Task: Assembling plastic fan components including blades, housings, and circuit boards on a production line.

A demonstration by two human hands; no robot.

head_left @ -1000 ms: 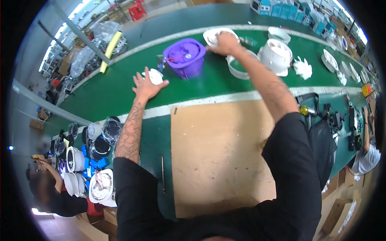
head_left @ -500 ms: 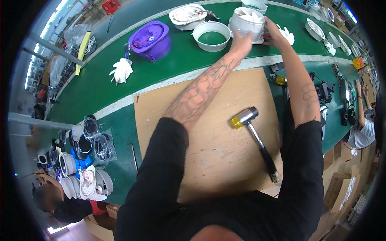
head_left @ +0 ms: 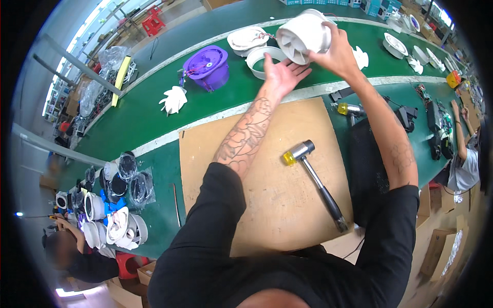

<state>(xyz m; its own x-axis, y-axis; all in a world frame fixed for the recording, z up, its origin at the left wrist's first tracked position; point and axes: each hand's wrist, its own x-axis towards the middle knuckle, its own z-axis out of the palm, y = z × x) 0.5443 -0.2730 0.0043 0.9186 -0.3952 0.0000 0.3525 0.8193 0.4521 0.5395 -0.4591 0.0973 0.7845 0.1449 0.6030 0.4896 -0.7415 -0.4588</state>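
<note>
A white round fan housing (head_left: 304, 37) with blades inside is tilted above the green belt, its vaned opening turned toward the lower left. My right hand (head_left: 336, 54) grips it by its right side. Just below it my left hand (head_left: 285, 76) is open, palm up and fingers spread, apart from the housing as far as I can see. Behind that hand a white ring (head_left: 253, 62) rests on the belt. On the brown cardboard sheet (head_left: 257, 205) lies a mallet (head_left: 314, 172) with a yellow face and a black grip.
Left on the belt are a purple fan housing (head_left: 208, 69), a white impeller (head_left: 174, 99) and a white cover with wires (head_left: 247, 40). Another mallet (head_left: 350, 109) and a black mesh item (head_left: 367, 169) lie right of the cardboard. Co-workers sit at both sides.
The fan housing has been lifted off the belt and tipped over by my right hand. My left hand has let go of it and turned palm up. The view has shifted slightly.
</note>
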